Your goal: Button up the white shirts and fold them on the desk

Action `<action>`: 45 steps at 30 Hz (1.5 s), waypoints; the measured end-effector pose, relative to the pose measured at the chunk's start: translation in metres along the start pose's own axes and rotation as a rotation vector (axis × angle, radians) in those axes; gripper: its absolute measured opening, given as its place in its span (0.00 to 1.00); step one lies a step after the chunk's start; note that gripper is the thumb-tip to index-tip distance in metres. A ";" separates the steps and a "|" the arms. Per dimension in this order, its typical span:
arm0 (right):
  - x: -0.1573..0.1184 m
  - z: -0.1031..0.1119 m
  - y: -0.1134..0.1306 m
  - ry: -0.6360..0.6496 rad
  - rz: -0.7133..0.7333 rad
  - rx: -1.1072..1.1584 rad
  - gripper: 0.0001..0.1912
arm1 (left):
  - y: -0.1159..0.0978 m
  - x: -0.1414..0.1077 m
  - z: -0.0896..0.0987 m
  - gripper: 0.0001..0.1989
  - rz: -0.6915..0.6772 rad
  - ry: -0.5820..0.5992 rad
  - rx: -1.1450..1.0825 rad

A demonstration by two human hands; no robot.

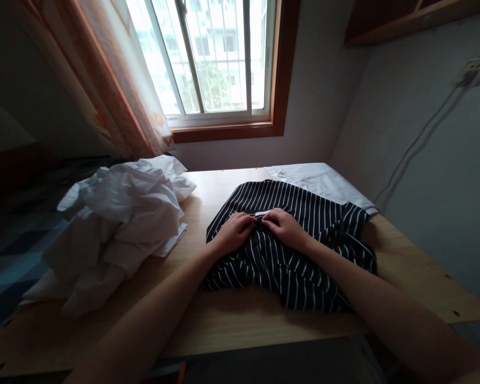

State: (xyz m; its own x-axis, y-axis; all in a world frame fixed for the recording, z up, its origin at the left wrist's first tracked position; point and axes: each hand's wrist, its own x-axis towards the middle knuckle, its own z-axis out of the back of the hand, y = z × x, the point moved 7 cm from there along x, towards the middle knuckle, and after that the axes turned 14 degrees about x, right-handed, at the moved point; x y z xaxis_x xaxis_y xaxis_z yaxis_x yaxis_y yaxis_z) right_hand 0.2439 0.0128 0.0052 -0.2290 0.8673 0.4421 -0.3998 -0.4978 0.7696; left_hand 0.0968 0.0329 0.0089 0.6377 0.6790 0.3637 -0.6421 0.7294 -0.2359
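Note:
A black shirt with white stripes (280, 197) lies spread and rumpled on the wooden table (220, 333) before me. My left hand (235, 230) pinches the edge of the cloth near the shirt's middle, around what looks like its collar. Close beside it, my right hand (284, 226) pinches the same edge, the fingertips of both hands almost meeting. Between them a small white strip (263, 213) shows, perhaps a label. The lower part of the shirt bunches up under my wrists, and its right side is creased in folds.
To the left is a heap of crumpled white cloth (124, 213). Flat white cloth (320, 178) lies at the back right corner. Behind the table are a window (212, 58) and a curtain (100, 69); a cable (420, 133) hangs down the right wall.

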 end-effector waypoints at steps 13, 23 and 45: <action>0.002 0.006 0.002 -0.047 -0.083 0.193 0.06 | -0.001 0.002 0.002 0.11 0.043 0.085 -0.226; 0.002 0.002 -0.003 -0.024 -0.096 0.291 0.07 | 0.001 0.004 -0.002 0.11 0.073 0.119 -0.236; 0.002 -0.002 0.001 0.076 -0.067 0.213 0.05 | -0.008 0.003 0.003 0.08 0.124 0.093 -0.152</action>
State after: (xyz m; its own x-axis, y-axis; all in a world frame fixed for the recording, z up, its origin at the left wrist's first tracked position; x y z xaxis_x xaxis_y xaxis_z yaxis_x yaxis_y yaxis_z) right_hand 0.2410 0.0140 0.0064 -0.2773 0.8920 0.3570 -0.2216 -0.4209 0.8796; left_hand 0.1024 0.0288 0.0143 0.5989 0.7637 0.2409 -0.6510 0.6395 -0.4090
